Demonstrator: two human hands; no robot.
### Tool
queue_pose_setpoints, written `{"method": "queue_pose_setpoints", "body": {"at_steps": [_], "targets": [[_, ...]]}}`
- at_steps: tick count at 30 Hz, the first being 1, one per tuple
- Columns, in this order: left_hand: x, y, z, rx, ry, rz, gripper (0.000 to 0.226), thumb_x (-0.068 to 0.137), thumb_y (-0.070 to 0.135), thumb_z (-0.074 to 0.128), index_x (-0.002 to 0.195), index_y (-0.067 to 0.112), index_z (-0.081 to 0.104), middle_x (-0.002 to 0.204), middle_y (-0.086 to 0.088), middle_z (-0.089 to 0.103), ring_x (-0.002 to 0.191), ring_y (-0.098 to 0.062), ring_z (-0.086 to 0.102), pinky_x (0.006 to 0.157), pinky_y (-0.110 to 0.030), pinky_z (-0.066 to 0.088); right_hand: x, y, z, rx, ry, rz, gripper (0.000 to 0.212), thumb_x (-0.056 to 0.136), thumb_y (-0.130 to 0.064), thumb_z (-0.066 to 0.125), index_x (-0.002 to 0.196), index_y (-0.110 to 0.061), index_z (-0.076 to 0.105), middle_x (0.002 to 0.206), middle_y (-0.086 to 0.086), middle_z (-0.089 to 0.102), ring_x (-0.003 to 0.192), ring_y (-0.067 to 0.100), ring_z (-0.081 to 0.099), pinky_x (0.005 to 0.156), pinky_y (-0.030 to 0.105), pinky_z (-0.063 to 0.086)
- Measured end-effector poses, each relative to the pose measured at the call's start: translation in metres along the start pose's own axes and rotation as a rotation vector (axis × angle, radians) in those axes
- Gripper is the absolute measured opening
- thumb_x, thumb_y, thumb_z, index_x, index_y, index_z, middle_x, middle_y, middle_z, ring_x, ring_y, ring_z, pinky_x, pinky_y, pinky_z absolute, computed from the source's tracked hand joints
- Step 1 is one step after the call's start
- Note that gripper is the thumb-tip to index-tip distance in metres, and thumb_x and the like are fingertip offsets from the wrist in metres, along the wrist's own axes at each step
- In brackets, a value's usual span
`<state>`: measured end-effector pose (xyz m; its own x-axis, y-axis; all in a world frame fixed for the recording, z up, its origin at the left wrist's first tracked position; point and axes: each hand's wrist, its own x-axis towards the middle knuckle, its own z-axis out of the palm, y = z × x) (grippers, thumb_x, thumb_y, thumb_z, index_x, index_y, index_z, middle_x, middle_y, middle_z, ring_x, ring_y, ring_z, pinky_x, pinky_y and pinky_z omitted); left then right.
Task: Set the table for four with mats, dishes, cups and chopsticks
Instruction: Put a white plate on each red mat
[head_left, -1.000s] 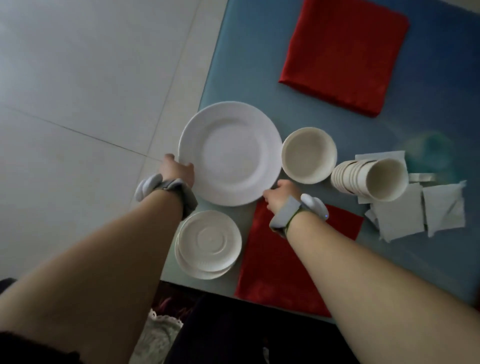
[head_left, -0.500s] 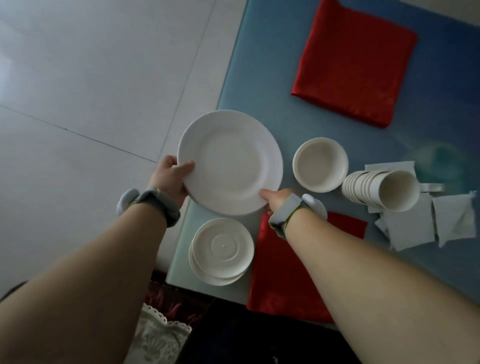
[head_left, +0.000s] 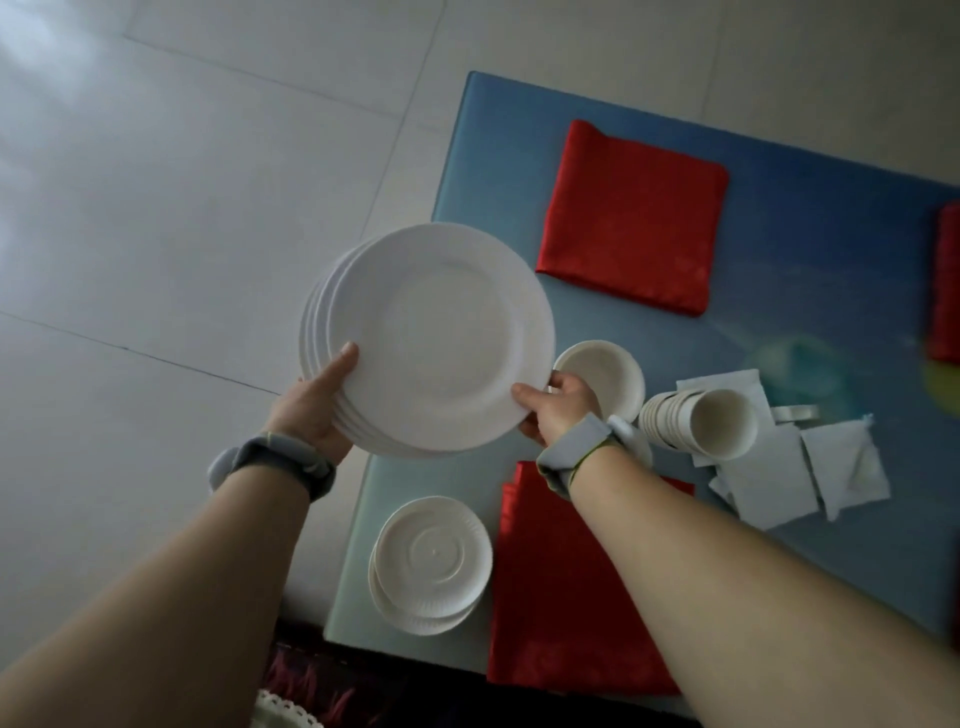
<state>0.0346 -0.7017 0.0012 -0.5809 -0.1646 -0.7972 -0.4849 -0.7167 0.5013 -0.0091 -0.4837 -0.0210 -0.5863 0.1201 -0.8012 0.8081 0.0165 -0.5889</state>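
Now lifted clear of the table (head_left: 810, 249): stack of large plates (head_left: 441, 338), mid-frame, gripped at its rim by left hand (head_left: 311, 410) and right hand (head_left: 561, 408). Half a second ago lower, near the surface. Probably next, one onto each red mat (head_left: 631, 221).
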Motion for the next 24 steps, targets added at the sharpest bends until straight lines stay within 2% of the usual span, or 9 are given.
{"method": "queue_pose_setpoints", "body": {"at_steps": [2, 5, 9, 11, 13, 15, 19, 21, 24], "targets": [[0.005, -0.002, 0.014, -0.016, -0.026, -0.02, 0.082, 0.049, 0.037, 0.087, 0.12, 0.008, 0.057, 0.107, -0.012, 0.07, 0.093, -0.024, 0.07, 0.085, -0.042, 0.056, 0.002, -0.005, -0.009, 0.078, 0.061, -0.005, 0.019, 0.085, -0.004, 0.064, 0.094, -0.015, 0.051, 0.094, 0.009, 0.059, 0.066, 0.014, 0.057, 0.039, 0.013, 0.045], [0.011, -0.006, 0.032, -0.039, -0.005, -0.02, 0.047, 0.085, 0.038, 0.059, 0.122, 0.009, 0.055, 0.1, -0.01, 0.072, 0.083, -0.02, 0.072, 0.064, -0.035, 0.061, 0.009, -0.007, -0.019, 0.168, 0.115, -0.001, 0.02, 0.085, -0.002, 0.062, 0.083, -0.018, 0.05, 0.098, 0.013, 0.06, 0.071, 0.019, 0.059, 0.047, 0.022, 0.051], [0.026, -0.012, 0.046, -0.052, 0.135, 0.035, 0.05, 0.092, 0.031, 0.054, 0.133, 0.003, 0.047, 0.128, -0.019, 0.058, 0.107, -0.032, 0.061, 0.085, -0.045, 0.055, 0.014, -0.02, -0.025, 0.501, 0.108, 0.063, 0.019, 0.091, 0.002, 0.052, 0.107, -0.008, 0.054, 0.089, 0.01, 0.063, 0.074, 0.021, 0.061, 0.061, 0.032, 0.056], [0.031, -0.015, 0.053, -0.066, 0.195, 0.066, 0.044, 0.092, 0.027, 0.056, 0.126, 0.0, 0.048, 0.116, -0.017, 0.062, 0.095, -0.03, 0.062, 0.091, -0.047, 0.048, 0.019, -0.028, -0.025, 0.591, 0.132, 0.062, 0.023, 0.092, 0.0, 0.051, 0.113, -0.007, 0.056, 0.088, 0.01, 0.062, 0.075, 0.021, 0.061, 0.071, 0.037, 0.054], [0.037, -0.017, 0.059, -0.088, 0.244, 0.094, 0.036, 0.092, 0.025, 0.056, 0.121, 0.005, 0.049, 0.101, -0.011, 0.064, 0.083, -0.024, 0.062, 0.091, -0.045, 0.047, 0.027, -0.039, -0.025, 0.572, 0.194, 0.023, 0.023, 0.092, -0.003, 0.052, 0.114, -0.002, 0.058, 0.081, 0.008, 0.062, 0.07, 0.019, 0.06, 0.063, 0.03, 0.055], [0.046, -0.018, 0.065, -0.09, 0.27, 0.111, 0.041, 0.093, 0.025, 0.055, 0.128, 0.006, 0.047, 0.101, -0.009, 0.063, 0.081, -0.022, 0.062, 0.091, -0.044, 0.048, 0.039, -0.055, -0.025, 0.537, 0.282, -0.007, 0.025, 0.092, -0.006, 0.054, 0.116, 0.001, 0.058, 0.076, 0.005, 0.06, 0.064, 0.017, 0.057, 0.052, 0.023, 0.051], [0.058, -0.018, 0.066, -0.125, 0.258, 0.116, 0.042, 0.095, 0.024, 0.052, 0.133, 0.007, 0.045, 0.099, -0.007, 0.062, 0.082, -0.02, 0.061, 0.097, -0.046, 0.046, 0.058, -0.09, -0.027, 0.602, 0.333, -0.014, 0.03, 0.096, -0.011, 0.049, 0.124, -0.003, 0.054, 0.095, 0.009, 0.063, 0.065, 0.015, 0.056, 0.059, 0.026, 0.048], [0.064, -0.016, 0.066, -0.125, 0.243, 0.116, 0.042, 0.095, 0.024, 0.051, 0.132, 0.007, 0.046, 0.098, -0.007, 0.062, 0.084, -0.021, 0.061, 0.097, -0.047, 0.045, 0.071, -0.1, -0.033, 0.495, 0.317, 0.008, 0.036, 0.098, -0.016, 0.043, 0.133, -0.005, 0.046, 0.108, 0.009, 0.061, 0.087, 0.02, 0.063, 0.07, 0.027, 0.051], [0.073, -0.016, 0.062, -0.096, 0.246, 0.105, 0.041, 0.094, 0.026, 0.053, 0.13, 0.007, 0.048, 0.099, -0.009, 0.063, 0.086, -0.023, 0.062, 0.097, -0.048, 0.046, 0.088, -0.108, -0.037, 0.394, 0.346, 0.073, 0.043, 0.1, -0.021, 0.036, 0.141, -0.008, 0.035, 0.144, 0.009, 0.043, 0.129, 0.025, 0.047, 0.097, 0.032, 0.044]]}}
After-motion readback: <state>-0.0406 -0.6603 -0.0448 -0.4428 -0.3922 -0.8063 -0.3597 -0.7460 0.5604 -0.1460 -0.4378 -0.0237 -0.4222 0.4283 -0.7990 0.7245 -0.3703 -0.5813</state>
